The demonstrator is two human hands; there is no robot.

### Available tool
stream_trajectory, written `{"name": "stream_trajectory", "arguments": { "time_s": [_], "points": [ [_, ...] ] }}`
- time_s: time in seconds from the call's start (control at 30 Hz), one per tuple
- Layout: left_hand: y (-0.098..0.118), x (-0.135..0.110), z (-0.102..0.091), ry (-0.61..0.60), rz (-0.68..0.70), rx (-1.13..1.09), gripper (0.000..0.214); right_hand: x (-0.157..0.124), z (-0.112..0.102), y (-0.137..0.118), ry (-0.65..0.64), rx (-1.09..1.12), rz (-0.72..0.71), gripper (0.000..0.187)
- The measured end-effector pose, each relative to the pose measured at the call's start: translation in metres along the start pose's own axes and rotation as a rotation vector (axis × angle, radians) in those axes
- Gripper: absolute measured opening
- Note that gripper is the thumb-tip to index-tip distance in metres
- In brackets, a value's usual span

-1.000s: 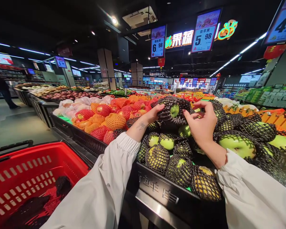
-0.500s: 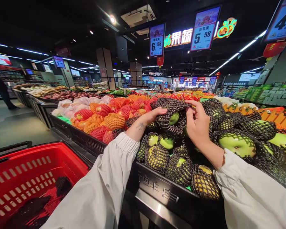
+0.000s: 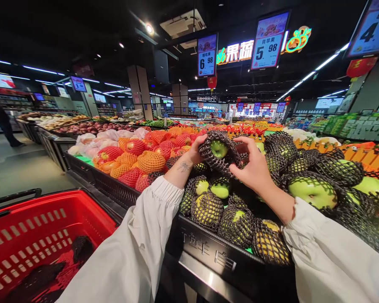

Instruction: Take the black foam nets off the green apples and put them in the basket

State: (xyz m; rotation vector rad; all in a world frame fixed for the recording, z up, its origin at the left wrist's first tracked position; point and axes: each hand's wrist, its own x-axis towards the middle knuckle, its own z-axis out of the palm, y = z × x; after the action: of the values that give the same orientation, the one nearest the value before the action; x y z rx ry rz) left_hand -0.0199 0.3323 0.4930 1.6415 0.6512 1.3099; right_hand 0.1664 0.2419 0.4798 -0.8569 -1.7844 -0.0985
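Observation:
A green apple (image 3: 219, 148) in a black foam net is held up over the produce display, its bare green end facing me. My left hand (image 3: 195, 152) is closed round its left side, with part of the fingers hidden behind the fruit. On the other side, my right hand (image 3: 255, 167) grips the netted apple between a curved thumb and fingers. Below them, more netted green apples (image 3: 236, 225) lie piled in a black display bin (image 3: 205, 252). Several larger green apples (image 3: 312, 189) are heaped to the right of my right hand.
A red shopping basket (image 3: 94, 214) stands at lower left, with dark netted-looking items (image 3: 82, 248) in it. Fruit in red and orange foam nets (image 3: 151, 161) fills the display to the left. Price screens (image 3: 269, 42) hang overhead. A person (image 3: 1, 120) is at far left.
The apple has turned and shifted slightly left, showing more bare green. My right hand has moved left, from pinching at the net's edge to a wider grip on the fruit's side.

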Motion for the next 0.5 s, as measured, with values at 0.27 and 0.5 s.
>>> {"name": "stream_trajectory", "arguments": {
  "time_s": [0.27, 0.5],
  "points": [
    [-0.005, 0.002, -0.005, -0.211, -0.071, -0.044, 0.057, -0.004, -0.002, -0.008, 0.219, -0.103, -0.123, 0.041],
    [-0.01, 0.005, -0.01, -0.226, -0.064, -0.078, 0.055, -0.003, -0.004, -0.01, 0.243, -0.073, -0.141, 0.037]
  ]
}}
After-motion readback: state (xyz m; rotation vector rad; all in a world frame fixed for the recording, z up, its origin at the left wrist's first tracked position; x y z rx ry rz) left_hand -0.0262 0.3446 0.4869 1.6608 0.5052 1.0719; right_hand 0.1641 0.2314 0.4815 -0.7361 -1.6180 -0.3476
